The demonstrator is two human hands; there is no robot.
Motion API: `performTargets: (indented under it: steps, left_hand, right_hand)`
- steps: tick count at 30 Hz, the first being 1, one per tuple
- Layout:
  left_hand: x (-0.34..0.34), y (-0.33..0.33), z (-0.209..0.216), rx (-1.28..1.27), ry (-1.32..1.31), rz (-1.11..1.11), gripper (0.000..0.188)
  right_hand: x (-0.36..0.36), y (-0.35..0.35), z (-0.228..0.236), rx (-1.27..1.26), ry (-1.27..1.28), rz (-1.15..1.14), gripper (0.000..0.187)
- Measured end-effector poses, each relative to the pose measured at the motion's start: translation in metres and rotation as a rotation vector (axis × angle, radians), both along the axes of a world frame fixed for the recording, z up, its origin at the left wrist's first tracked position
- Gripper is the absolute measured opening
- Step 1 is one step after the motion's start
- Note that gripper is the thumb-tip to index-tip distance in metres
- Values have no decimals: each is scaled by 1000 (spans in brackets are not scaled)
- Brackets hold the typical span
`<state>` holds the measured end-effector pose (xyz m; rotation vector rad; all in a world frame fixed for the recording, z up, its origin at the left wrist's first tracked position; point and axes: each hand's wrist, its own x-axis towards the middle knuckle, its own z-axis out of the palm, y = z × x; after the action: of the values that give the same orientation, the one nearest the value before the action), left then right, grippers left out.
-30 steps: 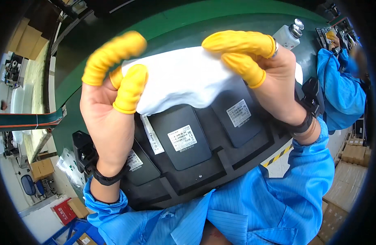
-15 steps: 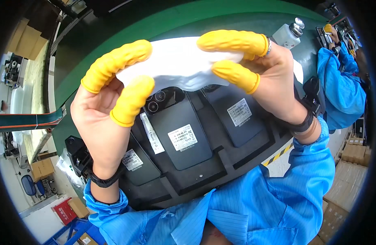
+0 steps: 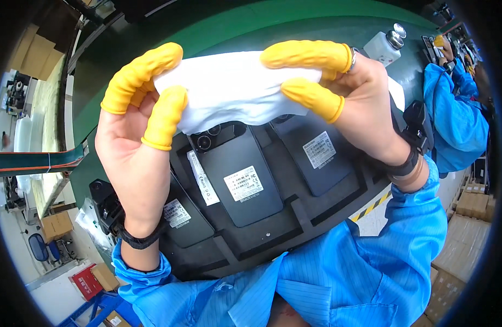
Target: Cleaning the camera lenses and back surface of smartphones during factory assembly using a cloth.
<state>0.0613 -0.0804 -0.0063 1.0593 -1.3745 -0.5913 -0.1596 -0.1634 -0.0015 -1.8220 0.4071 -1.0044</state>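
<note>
A white cloth (image 3: 234,82) is held between left hand (image 3: 132,144) and right hand (image 3: 365,101), both ends pinched, above dark phones' (image 3: 251,185) far ends.

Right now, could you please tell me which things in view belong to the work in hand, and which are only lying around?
Seems part of the work:
white cloth, held by left hand and right hand
three dark phones
black tray under the phones

Seems just lying about:
white bottle, untouched
red box, lower left
</note>
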Motion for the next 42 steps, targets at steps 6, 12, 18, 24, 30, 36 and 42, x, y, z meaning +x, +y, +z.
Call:
performTargets:
  steps: [6, 12, 18, 24, 30, 36, 42]
  left_hand:
    - [2, -1, 1, 58, -40, -16, 39]
    - [-1, 0, 1, 116, 204, -97, 46]
    - [-4, 2, 7, 139, -26, -15, 36]
    - [-1, 3, 8, -59, -489, 204, 26]
    - [-1, 3, 5, -9, -14, -96, 18]
    - [-16, 7, 16, 214, -35, -203, 19]
    - [-18, 4, 12, 243, -76, -85, 36]
  right_hand:
    - [0, -1, 0, 38, -23, 16, 33]
    - [-2, -5, -2, 29, -43, 20, 33]
    - [0, -1, -1, 26, -41, -44, 28]
    - [-8, -15, -2, -388, 167, -160, 22]
    - [-4, -13, -3, 100, 11, 125, 17]
    - [0, -2, 10, 603, 235, 399, 53]
    - [0, 7, 6, 507, 352, 361, 24]
